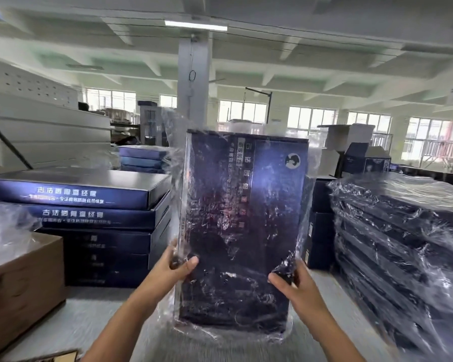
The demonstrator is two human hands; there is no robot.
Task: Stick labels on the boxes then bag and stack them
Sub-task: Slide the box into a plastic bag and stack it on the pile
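Note:
A flat dark blue box (pixel 243 205) stands upright on its short end in front of me, inside a clear plastic bag (pixel 171 142) whose loose mouth rises above the box's top left corner. My left hand (pixel 178 265) grips the box's left edge through the plastic, thumb on the front face. My right hand (pixel 293 280) pinches the bag and box at the right edge. Left of the box a stack of unbagged blue boxes (pixel 89 218) lies flat. At the right rises a stack of bagged boxes (pixel 403 244).
A brown cardboard carton (pixel 21 278) sits at the near left, with loose plastic bags (pixel 3 226) behind it. The grey tabletop (pixel 89 317) shows below the box. More blue boxes (pixel 141 158), white cartons (pixel 348 137) and a concrete pillar (pixel 194 87) stand behind.

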